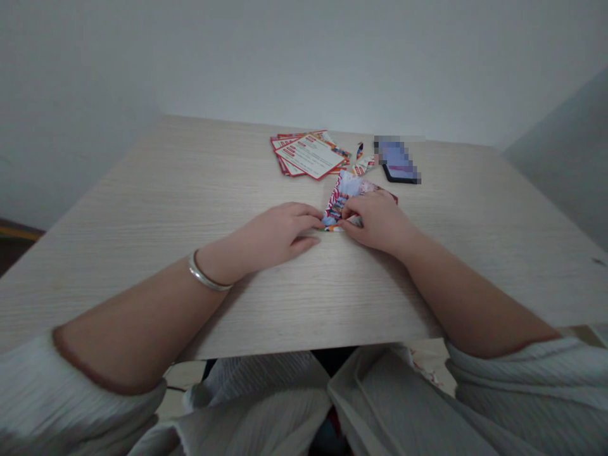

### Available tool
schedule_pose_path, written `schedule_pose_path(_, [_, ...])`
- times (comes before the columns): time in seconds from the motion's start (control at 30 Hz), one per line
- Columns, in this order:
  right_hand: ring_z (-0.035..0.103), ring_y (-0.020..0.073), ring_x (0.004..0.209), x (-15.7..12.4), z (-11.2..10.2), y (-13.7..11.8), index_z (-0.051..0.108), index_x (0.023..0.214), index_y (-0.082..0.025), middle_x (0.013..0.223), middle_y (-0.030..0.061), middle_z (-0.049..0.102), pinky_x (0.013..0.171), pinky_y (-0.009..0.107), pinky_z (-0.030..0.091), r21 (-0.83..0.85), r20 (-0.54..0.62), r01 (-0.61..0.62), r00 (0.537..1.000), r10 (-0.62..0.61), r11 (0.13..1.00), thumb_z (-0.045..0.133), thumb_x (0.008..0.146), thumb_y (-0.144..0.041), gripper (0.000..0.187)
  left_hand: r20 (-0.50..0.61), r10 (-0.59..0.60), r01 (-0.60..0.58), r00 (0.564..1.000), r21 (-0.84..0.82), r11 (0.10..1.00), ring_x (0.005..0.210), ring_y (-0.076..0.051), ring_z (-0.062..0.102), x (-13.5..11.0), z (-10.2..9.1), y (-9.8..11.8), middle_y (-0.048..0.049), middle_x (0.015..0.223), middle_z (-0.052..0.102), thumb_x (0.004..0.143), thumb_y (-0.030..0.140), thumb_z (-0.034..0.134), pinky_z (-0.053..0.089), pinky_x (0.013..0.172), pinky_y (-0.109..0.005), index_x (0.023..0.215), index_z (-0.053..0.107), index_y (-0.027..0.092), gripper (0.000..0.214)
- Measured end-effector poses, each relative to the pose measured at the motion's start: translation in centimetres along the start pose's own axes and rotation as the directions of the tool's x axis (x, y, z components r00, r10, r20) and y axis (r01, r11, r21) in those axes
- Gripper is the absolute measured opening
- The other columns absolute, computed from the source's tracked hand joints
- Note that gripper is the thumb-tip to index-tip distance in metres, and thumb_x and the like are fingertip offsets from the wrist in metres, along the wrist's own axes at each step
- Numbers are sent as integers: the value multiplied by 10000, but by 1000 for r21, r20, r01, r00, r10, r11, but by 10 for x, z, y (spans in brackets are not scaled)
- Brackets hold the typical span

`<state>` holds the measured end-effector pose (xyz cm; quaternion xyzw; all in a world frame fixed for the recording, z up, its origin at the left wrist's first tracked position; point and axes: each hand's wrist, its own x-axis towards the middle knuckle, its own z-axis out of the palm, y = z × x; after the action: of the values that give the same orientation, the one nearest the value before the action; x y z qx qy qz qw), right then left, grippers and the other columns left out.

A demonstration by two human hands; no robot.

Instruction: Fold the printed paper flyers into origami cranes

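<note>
Grey walls close in behind a pale wooden surface (142, 209) seen from above the person's lap. Toward the middle, a little nearer the far edge than the near one, lies a brightly printed paper (346, 189), and both hands meet at its near side.

The left hand (278, 231) rests low on the wood with its fingers (311, 218) stretched out and close together. The forefinger tip touches the paper's near left corner, but it cannot be told whether that hand grips the corner or only presses on it. A bracelet (206, 278) circles the left wrist. The right hand (377, 221) covers the paper's near right part, its fingers curled in and pinched on the paper's near edge.

By the far edge a fanned pile of red-bordered cards (308, 155) lies flat. A phone (399, 163) sits to the right of them, well apart from the hands, and a small printed scrap (361, 163) lies between the two.

The paper looks thin, light and glossy, so it would likely slide on the smooth wood and crease or tear if pulled hard. It would handle best taken at a corner or along an edge between thumb and forefinger, with the other hand holding it flat.
</note>
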<state>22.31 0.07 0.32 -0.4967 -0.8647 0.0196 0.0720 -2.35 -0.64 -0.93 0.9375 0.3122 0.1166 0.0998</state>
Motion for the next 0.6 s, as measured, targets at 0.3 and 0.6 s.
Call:
schedule_pose_path(0.3, [682,229,933,-4,-11,2,795,991,-203,1018,79,784,810,327,433,18,50,150,987,-151,989,617,961,-231,183,-22,124,-123,992,41,992,1337,-256,621,-3,-2,-2,-143,1413,687,1052,294,541,455,1196,-407,1388,649,130,389])
schedule_pose_path(0.6, [685,214,868,-2,-10,7,826,959,-185,932,74,800,857,347,438,137,58,259,962,-268,956,618,971,-266,223,68,126,-132,990,95,987,1394,-282,574,-3,-4,-4,-151,1459,662,1055,326,546,404,1227,-432,1410,640,117,423])
